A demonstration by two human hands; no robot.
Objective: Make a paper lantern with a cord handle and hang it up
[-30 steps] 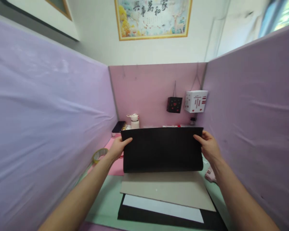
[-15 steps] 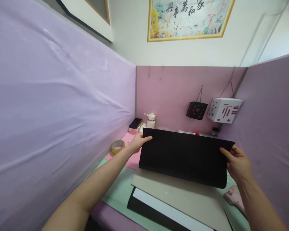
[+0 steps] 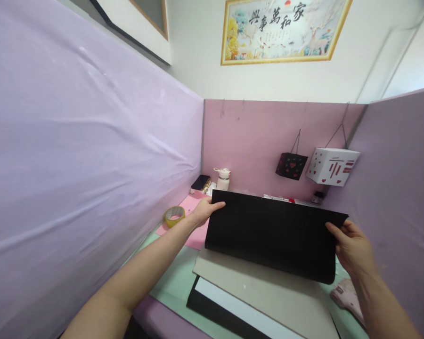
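Your left hand (image 3: 202, 212) and right hand (image 3: 353, 247) pinch opposite short ends of black rectangular paper sheet (image 3: 272, 233); long axis spans between grips, equally near both.

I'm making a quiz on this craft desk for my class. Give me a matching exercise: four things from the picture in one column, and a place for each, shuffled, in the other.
Things:
1. black sheet
2. tape roll
3. white paper box
4. bottle

Places:
A. hanging by a string on the pink back panel
B. standing at the back of the desk, near the left corner
C. held by both hands at its upper corners
D. lying on the desk beside the left forearm

Pairs: 1-C, 2-D, 3-A, 4-B
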